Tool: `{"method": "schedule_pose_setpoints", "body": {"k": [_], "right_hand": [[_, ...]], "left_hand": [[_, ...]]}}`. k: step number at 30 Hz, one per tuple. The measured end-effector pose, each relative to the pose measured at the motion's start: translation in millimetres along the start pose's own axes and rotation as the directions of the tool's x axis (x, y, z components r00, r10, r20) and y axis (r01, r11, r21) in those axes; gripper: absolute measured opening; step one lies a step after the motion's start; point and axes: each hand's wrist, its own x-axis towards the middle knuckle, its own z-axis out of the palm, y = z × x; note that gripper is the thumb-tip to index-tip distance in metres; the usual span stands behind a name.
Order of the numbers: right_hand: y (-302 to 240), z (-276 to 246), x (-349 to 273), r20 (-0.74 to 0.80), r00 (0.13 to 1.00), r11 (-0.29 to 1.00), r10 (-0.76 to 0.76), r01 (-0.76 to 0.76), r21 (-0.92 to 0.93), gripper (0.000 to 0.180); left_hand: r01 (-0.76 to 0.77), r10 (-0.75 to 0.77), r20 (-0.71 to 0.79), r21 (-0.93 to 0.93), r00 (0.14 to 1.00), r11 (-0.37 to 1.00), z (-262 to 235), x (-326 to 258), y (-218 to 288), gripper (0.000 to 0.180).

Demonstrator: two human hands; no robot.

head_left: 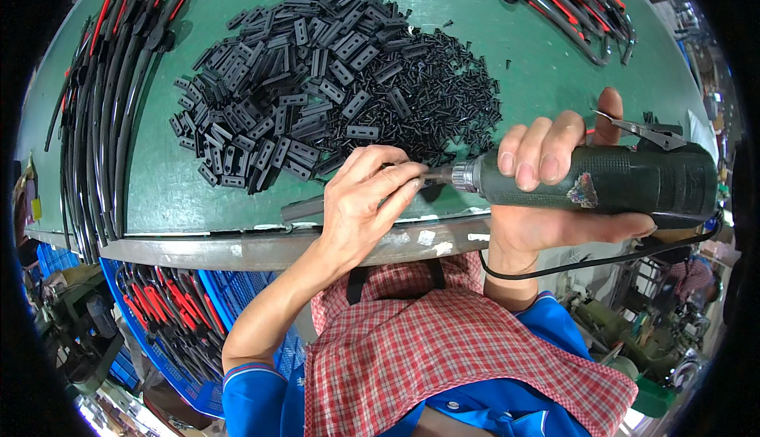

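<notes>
Looking down: a person in a red checked apron works at the near edge of a green table (554,65).
Right hand (546,191): at 3 o'clock from centre, wrapped around the dark green body of a power screwdriver (625,180), fingers over the top, thumb raised behind it.
Screwdriver: lying level, its silver nose pointing toward 9 o'clock; a black cord (602,261) loops below the wrist.
Left hand (368,199): at centre, fingertips pinched at the tool's bit; whatever small part they grip is too hidden to tell.
Work spot: right over the table's worn metal front edge (237,251), which runs from 8 to 3 o'clock.
Black plastic plates (269,112): a loose heap at 11 o'clock, just beyond the left hand.
Small black screws (443,104): a spread at 12 to 1 o'clock, touching the heap of plates.
Black and red cables (103,112): bundled along the 9 o'clock rim; another bundle (570,1) at 1 o'clock.
Open room: bare green surface between the screws and the far-right cables.
Blue crate (229,302): below the table at 7 o'clock, holding more cables.
</notes>
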Motion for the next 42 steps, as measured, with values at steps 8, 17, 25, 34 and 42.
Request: {"method": "schedule_pose_setpoints", "body": {"k": [8, 17, 25, 34, 42], "right_hand": [[-1.1, 6.3, 2.2, -0.035, 0.999, 0.999, -0.03, 0.03, 0.016, 0.1], [21.3, 27.2, 8.7, -0.08, 0.994, 0.994, -0.07, 0.076, 0.075, 0.101], [21.9, 32.8, 6.4, -0.111, 0.992, 0.992, -0.06, 0.072, 0.103, 0.102], [16.1, 28.4, 4.4, -0.154, 0.988, 0.978, -0.016, 0.048, 0.203, 0.102], [-2.0, 30.7, -2.5, -0.033, 0.999, 0.993, 0.042, -0.046, -0.105, 0.108]], "left_hand": [[0.358, -0.402, 0.013, -0.483, 0.916, 0.799, -6.8, -2.1, 4.2, 0.01], [0.392, -0.497, 0.195, -0.858, 0.846, 0.331, -25.9, 7.6, -3.6, 0.017], [0.395, -0.445, 0.245, -0.874, 0.861, 0.283, -29.9, 6.9, -7.4, 0.019], [0.442, -0.356, 0.321, -0.829, 0.878, 0.341, -35.4, 5.2, -5.9, 0.024], [-0.069, 0.041, 0.128, 0.227, 0.991, 0.971, -23.8, -9.6, -5.3, 0.032]]}}
